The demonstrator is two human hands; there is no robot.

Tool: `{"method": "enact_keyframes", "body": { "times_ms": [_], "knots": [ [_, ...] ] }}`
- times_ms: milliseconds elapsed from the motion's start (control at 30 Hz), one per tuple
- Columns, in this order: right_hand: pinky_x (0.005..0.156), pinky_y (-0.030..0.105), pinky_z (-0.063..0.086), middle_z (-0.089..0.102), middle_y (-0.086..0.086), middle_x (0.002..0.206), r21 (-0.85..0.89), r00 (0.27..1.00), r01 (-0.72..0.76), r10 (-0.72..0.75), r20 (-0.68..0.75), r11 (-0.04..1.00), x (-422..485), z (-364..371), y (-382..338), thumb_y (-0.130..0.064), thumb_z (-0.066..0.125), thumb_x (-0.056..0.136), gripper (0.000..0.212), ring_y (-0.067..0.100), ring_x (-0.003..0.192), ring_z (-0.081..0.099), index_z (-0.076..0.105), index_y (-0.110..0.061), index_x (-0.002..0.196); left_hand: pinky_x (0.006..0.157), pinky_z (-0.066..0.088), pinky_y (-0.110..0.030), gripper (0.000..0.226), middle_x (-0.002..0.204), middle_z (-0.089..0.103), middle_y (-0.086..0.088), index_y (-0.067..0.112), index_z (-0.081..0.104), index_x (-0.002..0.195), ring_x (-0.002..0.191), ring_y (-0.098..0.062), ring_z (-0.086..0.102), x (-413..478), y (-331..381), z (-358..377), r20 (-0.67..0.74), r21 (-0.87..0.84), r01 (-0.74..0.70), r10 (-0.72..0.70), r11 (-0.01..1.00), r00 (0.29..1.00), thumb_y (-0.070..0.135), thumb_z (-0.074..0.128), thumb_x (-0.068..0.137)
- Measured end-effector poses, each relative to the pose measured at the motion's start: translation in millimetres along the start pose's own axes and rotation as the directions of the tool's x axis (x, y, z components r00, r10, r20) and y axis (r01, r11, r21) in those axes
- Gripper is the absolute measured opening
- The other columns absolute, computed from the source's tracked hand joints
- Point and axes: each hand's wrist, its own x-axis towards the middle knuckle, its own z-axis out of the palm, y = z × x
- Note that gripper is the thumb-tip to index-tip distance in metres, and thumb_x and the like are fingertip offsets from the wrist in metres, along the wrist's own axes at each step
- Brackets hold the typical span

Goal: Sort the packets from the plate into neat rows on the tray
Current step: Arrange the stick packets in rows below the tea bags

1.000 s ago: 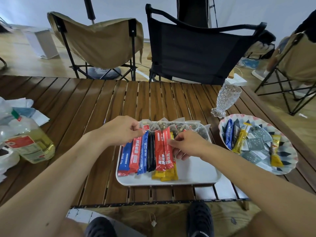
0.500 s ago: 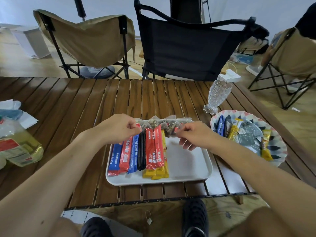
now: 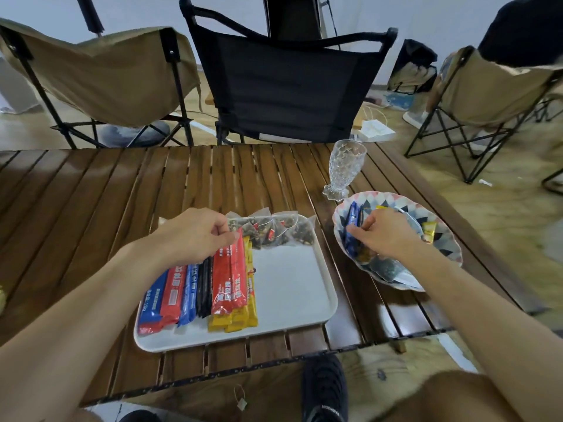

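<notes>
Head view: we judge sorting past halfway, stick packets (image 3: 213,287) rowed on the tray (image 3: 298,300), left hand (image 3: 195,236) pinching a red one, right hand (image 3: 387,236) fingering blue packets (image 3: 353,220) left in the plate (image 3: 444,239), grip unclear.

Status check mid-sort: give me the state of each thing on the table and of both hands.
Tray: partly filled, right side bare.
Stick packets: laid in a row on tray.
Tea bags: lined along tray's far edge.
Plate: packets remain.
Glass: upright, empty.
Left hand: pinching a red packet's top.
Right hand: in plate, fingers on blue packet.
</notes>
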Motion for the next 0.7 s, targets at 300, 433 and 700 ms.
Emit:
{"method": "enact_keyframes", "body": {
  "times_ms": [300, 433, 700],
  "knots": [
    [0.084, 0.043, 0.061, 0.068, 0.007, 0.093, -0.115, 0.999, -0.037, 0.037, -0.001, 0.993, 10, 9, -10, -0.064, 0.059, 0.090, 0.060, 0.028, 0.090, 0.068, 0.057, -0.010, 0.117, 0.071, 0.060, -0.030, 0.039, 0.084, 0.076, 0.008, 0.022, 0.064, 0.083, 0.074, -0.008, 0.072, 1, 3, 2, 0.018, -0.013, -0.003, 0.003, 1.000, 1.000, 0.059, 0.060, 0.097],
    [0.087, 0.046, 0.060, 0.064, 0.006, 0.096, -0.119, 0.994, -0.101, 0.104, 0.020, 0.988, 11, 11, -8, -0.059, 0.061, 0.090, 0.058, 0.028, 0.095, 0.067, 0.053, -0.011, 0.121, 0.073, 0.062, -0.031, 0.038, 0.082, 0.077, 0.008, 0.022, 0.066, 0.085, 0.078, -0.008, 0.074, -1, -2, 1, 0.022, -0.018, 0.002, -0.001, 1.000, 1.000, 0.058, 0.062, 0.097],
    [0.073, 0.039, 0.063, 0.072, 0.012, 0.083, 0.061, 0.986, -0.160, 0.156, 0.053, 0.985, 18, 3, 4, -0.031, 0.064, 0.094, 0.029, 0.029, 0.071, 0.073, 0.062, -0.004, 0.104, 0.078, 0.064, -0.036, 0.034, 0.087, 0.078, 0.010, 0.026, 0.067, 0.086, 0.081, -0.008, 0.075, -10, -14, -5, -0.003, -0.055, 0.020, -0.020, 0.998, 1.000, 0.059, 0.064, 0.095]
  ]
}}
